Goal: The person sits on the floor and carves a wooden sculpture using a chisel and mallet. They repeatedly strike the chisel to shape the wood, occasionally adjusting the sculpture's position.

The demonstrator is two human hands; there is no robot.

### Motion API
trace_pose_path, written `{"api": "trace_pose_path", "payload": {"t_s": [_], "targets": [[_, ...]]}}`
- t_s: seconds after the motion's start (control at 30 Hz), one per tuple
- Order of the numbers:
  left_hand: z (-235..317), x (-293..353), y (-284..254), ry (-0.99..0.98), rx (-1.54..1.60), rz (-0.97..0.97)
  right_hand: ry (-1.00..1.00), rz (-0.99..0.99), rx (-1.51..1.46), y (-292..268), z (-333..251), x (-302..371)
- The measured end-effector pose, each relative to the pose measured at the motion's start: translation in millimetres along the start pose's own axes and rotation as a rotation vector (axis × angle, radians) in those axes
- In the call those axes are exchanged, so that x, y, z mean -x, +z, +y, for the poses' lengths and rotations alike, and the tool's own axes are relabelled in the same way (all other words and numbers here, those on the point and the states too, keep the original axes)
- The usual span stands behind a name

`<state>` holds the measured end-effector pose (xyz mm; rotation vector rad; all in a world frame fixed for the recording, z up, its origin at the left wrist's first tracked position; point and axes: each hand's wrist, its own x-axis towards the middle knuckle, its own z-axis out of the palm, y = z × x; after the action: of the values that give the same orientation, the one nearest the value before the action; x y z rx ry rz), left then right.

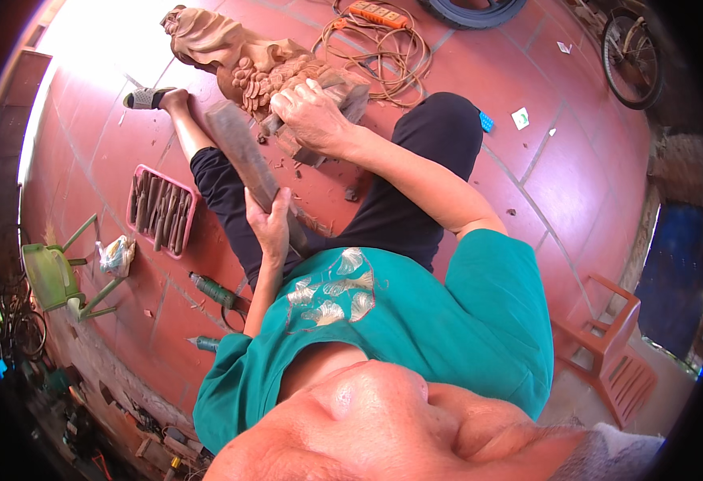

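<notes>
Wooden carving [265,58] | base end under right hand [313,120] | fingers curled

orange power strip [378,14] | looped cable [427,68] | tyre [480,19] | bicycle wheel [627,58] | green stool [50,276] | reddish-brown chair [620,370]

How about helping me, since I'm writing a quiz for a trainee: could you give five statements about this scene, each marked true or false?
1. The left hand holds a long grey-brown bar. True.
2. Both hands hold that bar. False: the right hand is at the brown carving.
3. Several long, narrow tools lie in a pink-rimmed tray. True.
4. The only seat in view is at the right. False: a green stool is at the left.
5. An orange power strip lies on the tiled floor. True.
</notes>
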<state>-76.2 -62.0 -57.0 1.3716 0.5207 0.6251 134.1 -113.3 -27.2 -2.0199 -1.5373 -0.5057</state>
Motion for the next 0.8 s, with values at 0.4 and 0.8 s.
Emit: {"api": "trace_pose_path", "payload": {"t_s": [0.4, 0.8], "targets": [[10, -4, 5, 0.073, -0.061, -0.016, -0.016, -0.057, -0.020, 1, -7, 2], [12, -8, 5, 0.027, -0.084, -0.028, -0.006, -0.050, -0.004, 2, 2, 1]]}}
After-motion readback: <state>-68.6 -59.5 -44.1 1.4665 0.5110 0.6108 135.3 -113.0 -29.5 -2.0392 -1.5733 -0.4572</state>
